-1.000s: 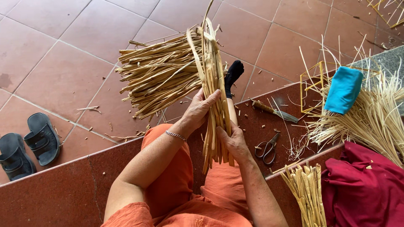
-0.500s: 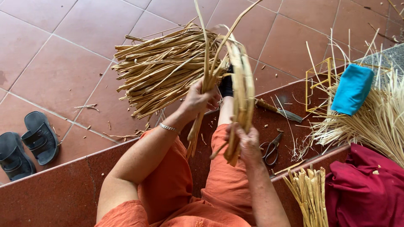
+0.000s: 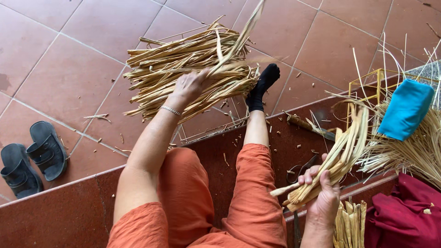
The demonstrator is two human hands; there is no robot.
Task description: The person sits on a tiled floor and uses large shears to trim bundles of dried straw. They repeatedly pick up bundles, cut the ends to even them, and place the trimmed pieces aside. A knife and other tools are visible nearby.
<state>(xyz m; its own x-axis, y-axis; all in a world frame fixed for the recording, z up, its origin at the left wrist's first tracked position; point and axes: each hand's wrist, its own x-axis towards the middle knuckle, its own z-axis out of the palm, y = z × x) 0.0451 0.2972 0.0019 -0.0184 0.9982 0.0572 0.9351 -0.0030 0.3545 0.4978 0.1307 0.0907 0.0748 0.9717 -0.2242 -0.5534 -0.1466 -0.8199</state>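
Left hand [image 3: 190,87] pinches a blurred strip [image 3: 239,39] above the straw pile [image 3: 183,69] on open tiled floor [image 3: 69,55]; right hand [image 3: 321,193] clenches a bundle [image 3: 340,156] by the step edge, near a turquoise cloth [image 3: 404,110].

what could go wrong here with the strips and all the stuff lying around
The strip in the left hand is swung up and blurred, so it may miss the pile or whip back. The right hand grips its bundle at one end; strips could slide out. Scissors lie close beside that hand.
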